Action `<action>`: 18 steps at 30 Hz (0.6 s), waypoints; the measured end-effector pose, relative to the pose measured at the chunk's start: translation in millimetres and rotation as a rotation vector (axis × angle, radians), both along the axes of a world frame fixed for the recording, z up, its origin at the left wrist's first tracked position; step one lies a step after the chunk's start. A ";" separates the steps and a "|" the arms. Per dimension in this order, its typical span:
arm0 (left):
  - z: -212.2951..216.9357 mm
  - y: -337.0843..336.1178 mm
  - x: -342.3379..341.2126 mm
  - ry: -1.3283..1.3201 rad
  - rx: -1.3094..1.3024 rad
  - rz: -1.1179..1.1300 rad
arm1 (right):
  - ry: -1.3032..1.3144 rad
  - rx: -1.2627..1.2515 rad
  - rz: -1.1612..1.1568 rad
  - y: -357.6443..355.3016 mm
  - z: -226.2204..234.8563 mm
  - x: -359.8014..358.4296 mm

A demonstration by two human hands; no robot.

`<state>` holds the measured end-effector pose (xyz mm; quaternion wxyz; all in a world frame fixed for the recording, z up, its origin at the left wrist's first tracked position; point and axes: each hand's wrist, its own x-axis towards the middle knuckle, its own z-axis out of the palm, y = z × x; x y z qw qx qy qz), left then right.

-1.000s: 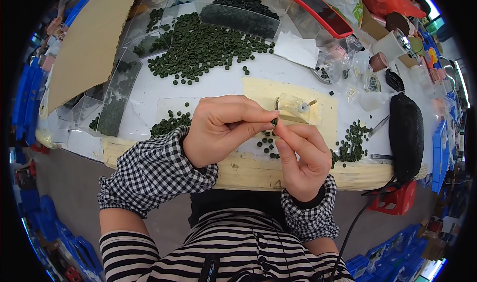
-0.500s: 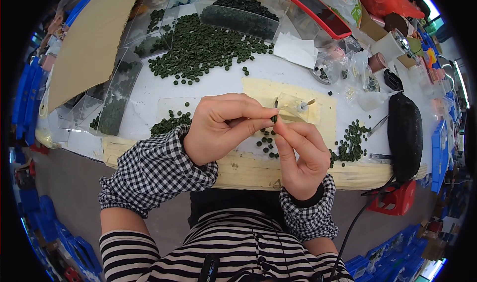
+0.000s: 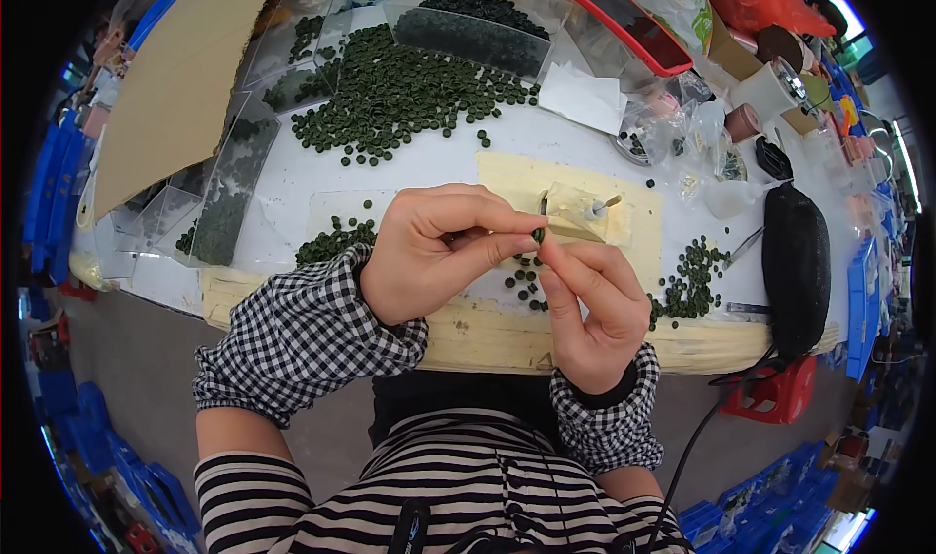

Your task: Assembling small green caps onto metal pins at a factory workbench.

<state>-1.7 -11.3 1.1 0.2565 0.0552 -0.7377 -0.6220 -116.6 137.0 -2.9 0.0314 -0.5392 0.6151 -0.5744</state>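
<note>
Above the table's front edge, my left hand pinches a small dark green disc between thumb and forefinger. My right hand is closed beside it, its forefinger tip touching or nearly touching the disc. What lies between the right thumb and fingers, if anything, is hidden. Just beyond both hands stands a small cream block with a thin metal pin and a short peg on it. Several loose green discs lie under my hands, partly covered by them.
A wide heap of green discs spreads behind, near a clear box of them. Smaller piles flank my hands. A red-edged phone, white paper, tweezers, black pouch and cardboard surround the work.
Both hands stay almost in place. The disc at my fingertips shows slightly more of its face, as if turned a little.
</note>
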 end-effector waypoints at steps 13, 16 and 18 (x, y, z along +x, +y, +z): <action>-5.5 0.3 -0.3 -0.006 0.037 0.003 | 0.010 0.016 -0.005 -0.6 1.0 0.3; -0.1 0.6 -1.0 -0.063 0.016 0.027 | 0.027 0.021 -0.064 -1.5 1.0 2.0; 5.4 0.7 -2.9 -0.116 -0.005 0.034 | 0.016 0.005 -0.127 -1.0 -0.7 1.8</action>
